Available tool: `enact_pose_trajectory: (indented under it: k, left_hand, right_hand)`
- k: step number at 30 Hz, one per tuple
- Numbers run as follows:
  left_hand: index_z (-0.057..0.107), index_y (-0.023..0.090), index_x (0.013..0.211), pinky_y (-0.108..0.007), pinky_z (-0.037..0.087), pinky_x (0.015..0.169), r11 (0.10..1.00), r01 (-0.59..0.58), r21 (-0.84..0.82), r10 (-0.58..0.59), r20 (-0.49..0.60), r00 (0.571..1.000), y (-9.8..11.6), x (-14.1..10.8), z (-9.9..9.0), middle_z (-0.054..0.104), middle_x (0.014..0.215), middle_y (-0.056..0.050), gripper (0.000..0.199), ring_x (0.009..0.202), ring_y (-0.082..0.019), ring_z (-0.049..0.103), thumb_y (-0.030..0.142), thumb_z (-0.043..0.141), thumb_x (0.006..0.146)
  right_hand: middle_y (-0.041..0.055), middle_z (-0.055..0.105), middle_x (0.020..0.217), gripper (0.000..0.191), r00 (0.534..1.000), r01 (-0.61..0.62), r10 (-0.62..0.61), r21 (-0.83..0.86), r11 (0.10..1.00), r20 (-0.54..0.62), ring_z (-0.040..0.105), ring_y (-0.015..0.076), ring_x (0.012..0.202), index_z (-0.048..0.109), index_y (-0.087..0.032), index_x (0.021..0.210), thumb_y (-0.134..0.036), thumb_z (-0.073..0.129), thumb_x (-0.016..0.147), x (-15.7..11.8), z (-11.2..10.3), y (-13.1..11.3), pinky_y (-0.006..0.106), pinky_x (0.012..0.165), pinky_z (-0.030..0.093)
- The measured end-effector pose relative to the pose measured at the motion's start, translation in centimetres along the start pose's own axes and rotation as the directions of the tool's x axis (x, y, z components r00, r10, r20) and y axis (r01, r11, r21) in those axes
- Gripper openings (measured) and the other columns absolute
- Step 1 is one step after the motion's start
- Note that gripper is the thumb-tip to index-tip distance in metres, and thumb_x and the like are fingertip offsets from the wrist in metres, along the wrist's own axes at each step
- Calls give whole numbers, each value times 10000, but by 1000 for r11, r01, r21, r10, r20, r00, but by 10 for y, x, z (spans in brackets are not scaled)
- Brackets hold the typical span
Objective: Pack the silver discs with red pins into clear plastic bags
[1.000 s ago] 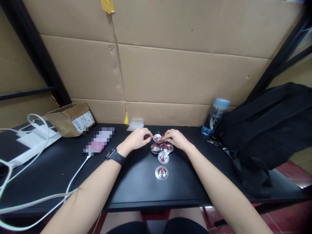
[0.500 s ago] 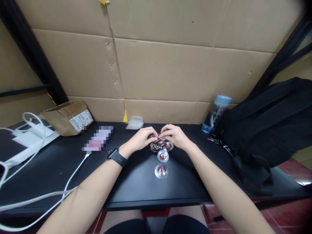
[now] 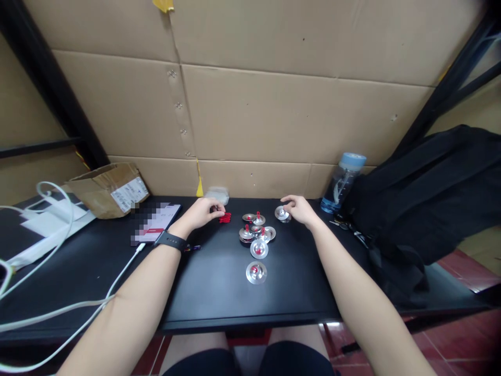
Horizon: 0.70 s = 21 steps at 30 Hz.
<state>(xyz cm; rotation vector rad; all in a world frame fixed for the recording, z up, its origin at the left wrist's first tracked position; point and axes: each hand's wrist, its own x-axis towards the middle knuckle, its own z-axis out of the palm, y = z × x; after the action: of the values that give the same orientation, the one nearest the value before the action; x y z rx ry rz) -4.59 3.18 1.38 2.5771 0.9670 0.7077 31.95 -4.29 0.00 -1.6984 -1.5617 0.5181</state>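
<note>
At the back of the table, my left hand (image 3: 206, 211) has its thumb and fingers pinched at the edge of a small bunch of red cord loops (image 3: 225, 218). My right hand (image 3: 299, 209) holds the rim of a silver finger cymbal (image 3: 282, 213) between thumb and fingers; whether it is lifted I cannot tell. Between my hands lies a cluster of finger cymbals (image 3: 246, 233), several with red loops standing up from their domes. Closer to me are two single cymbals, a nearer one (image 3: 256, 273) and a farther one (image 3: 259, 249), each with red at its centre.
A phone (image 3: 166, 213) on a white cable and an opened cardboard box (image 3: 111, 190) are on the left. Behind my left hand sits a clear plastic packet (image 3: 217, 195). A water bottle (image 3: 342, 183) and a black backpack (image 3: 426, 209) stand right. Cardboard (image 3: 250, 115) walls the back.
My hands were together over the cymbal cluster and have moved apart. The left went to the red loops, the right to the cymbal at the back right. Red loops now stand up in the cluster.
</note>
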Motion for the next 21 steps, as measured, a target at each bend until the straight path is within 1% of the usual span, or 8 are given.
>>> enact_pose_trajectory:
  k: [2, 5, 10, 12, 15, 18, 21]
  left_hand:
    - [742, 197, 835, -260, 472, 711, 1000, -8, -3, 8, 31, 999, -1, 0, 2, 746, 815, -32, 212, 748, -181, 665, 389, 658, 866]
    - [744, 199, 833, -259, 472, 710, 1000, -2, 19, 1, 70, 998, -2, 1, 4, 746, 814, -31, 175, 749, -182, 666, 355, 667, 846]
    - [751, 203, 835, -271, 462, 719, 998, 3, 61, -7, 72, 997, -2, 1, 3, 744, 833, -35, 142, 767, -191, 661, 325, 679, 825]
    - [750, 205, 839, -273, 458, 710, 998, 6, 68, -11, 68, 998, -3, 1, 3, 740, 829, -35, 135, 756, -192, 656, 323, 687, 818]
    - [749, 206, 865, -274, 463, 717, 997, 7, 77, -10, 48, 999, -1, 1, 4, 738, 852, -36, 134, 769, -190, 652, 315, 686, 821]
    - [744, 200, 877, -273, 472, 735, 997, -13, 73, 11, 30, 999, 8, 2, 9, 732, 876, -40, 139, 785, -183, 646, 313, 668, 849]
    - [748, 200, 936, -271, 483, 737, 996, -77, 46, 73, 68, 995, 27, 4, 19, 717, 891, -44, 176, 783, -178, 643, 344, 683, 861]
  right_hand:
    - [21, 729, 690, 271, 1000, -23, 23, -73, 997, -10, 658, 134, 602, 725, -128, 1089, -94, 600, 851, 4, 1, 9, 219, 629, 486]
    - [28, 730, 711, 237, 1000, -27, 27, -141, 990, -7, 672, 143, 671, 741, -139, 1029, -87, 598, 846, 7, 4, 19, 222, 660, 474]
    - [36, 746, 790, 249, 1000, -18, 15, -248, 969, -14, 676, 161, 745, 751, -190, 993, -84, 601, 824, 10, 8, 24, 240, 696, 457]
    - [32, 755, 835, 232, 1000, -5, 3, -276, 961, -7, 679, 162, 767, 753, -213, 980, -111, 611, 826, 9, 9, 23, 238, 699, 456]
    - [20, 761, 861, 127, 999, 30, -20, -300, 953, 37, 686, 159, 790, 762, -236, 915, -218, 665, 834, 7, 8, 19, 228, 706, 464]
    - [21, 764, 885, 99, 997, 52, -30, -328, 943, 72, 686, 162, 798, 775, -241, 865, -300, 730, 800, 5, 7, 15, 227, 709, 470]
    - [31, 763, 910, 95, 997, 52, -27, -369, 928, 74, 685, 171, 826, 780, -239, 852, -297, 735, 791, 4, 7, 13, 234, 711, 465]
